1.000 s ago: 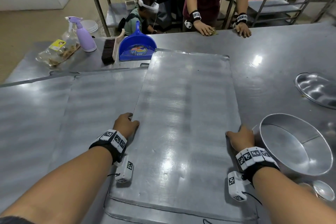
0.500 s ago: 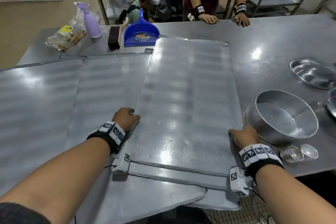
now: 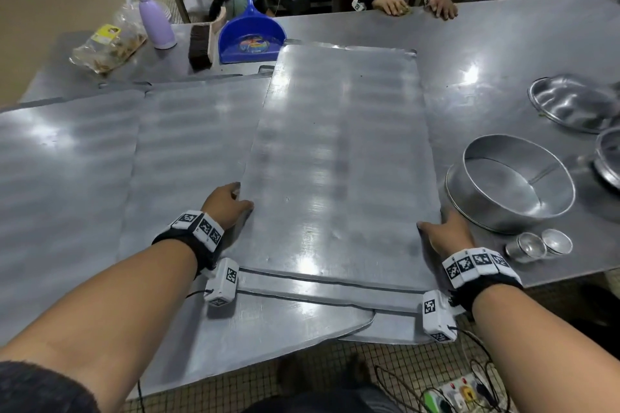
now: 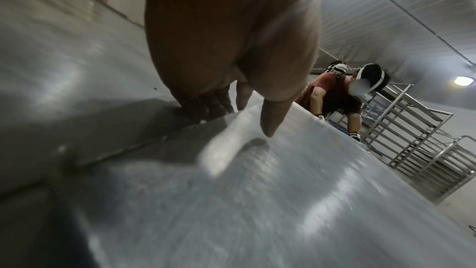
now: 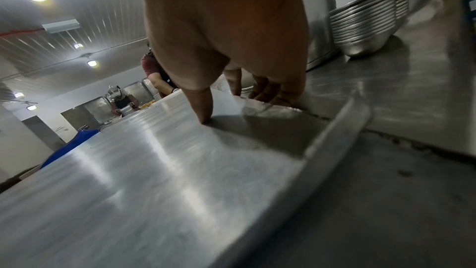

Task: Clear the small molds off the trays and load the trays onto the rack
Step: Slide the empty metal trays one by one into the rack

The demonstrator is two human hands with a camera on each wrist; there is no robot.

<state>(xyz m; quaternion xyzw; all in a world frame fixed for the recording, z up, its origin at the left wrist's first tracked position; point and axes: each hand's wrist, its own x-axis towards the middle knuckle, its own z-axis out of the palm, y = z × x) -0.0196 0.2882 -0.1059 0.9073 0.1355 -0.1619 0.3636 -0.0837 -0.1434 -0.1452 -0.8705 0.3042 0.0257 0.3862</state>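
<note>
A long flat metal tray (image 3: pixel 339 157) lies on top of other trays (image 3: pixel 188 151) on the steel table. My left hand (image 3: pixel 228 203) grips its left edge, thumb on top (image 4: pixel 270 121) and fingers (image 4: pixel 206 107) curled under the rim. My right hand (image 3: pixel 443 231) grips the right edge the same way, thumb (image 5: pixel 203 109) on the tray (image 5: pixel 144 170) and fingers (image 5: pixel 273 93) underneath. Two small round molds (image 3: pixel 540 245) sit on the table just right of my right hand. A tray rack (image 4: pixel 412 133) stands beyond the far side of the table.
A round cake tin (image 3: pixel 510 181) and metal bowls (image 3: pixel 573 100) stand at the right. A blue dustpan (image 3: pixel 250 35), brush (image 3: pixel 201 43), purple spray bottle (image 3: pixel 151 17) and food bag (image 3: pixel 107 47) sit at the far left. Another person's hands (image 3: pixel 416 5) rest on the far edge.
I have pulled the top tray toward me, so its near end and the trays under it now overhang the table's front edge. Both hands kept their grip on its sides.
</note>
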